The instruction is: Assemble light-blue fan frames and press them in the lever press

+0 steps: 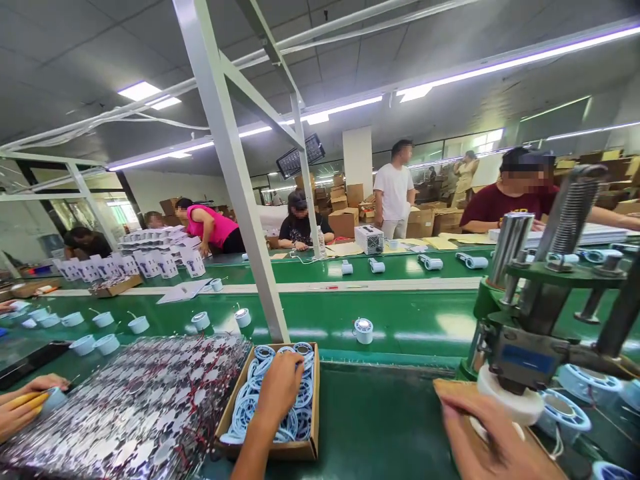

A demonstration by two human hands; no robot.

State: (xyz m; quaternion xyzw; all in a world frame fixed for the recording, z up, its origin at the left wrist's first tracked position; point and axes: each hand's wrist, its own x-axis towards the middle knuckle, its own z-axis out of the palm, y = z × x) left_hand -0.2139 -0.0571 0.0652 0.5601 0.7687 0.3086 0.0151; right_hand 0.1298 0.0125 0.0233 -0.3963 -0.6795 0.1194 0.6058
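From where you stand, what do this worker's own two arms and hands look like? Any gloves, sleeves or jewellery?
Both are bare. The left hand and its forearm show no glove, sleeve, watch or ring. The right hand is also ungloved, with no ring or band to be seen; only part of it and the wrist are in the picture, so anything worn higher up is out of view.

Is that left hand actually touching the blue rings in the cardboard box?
Touching. The head view shows the left hand reaching into the cardboard box, its fingers pressed down onto the blue rings with no gap.
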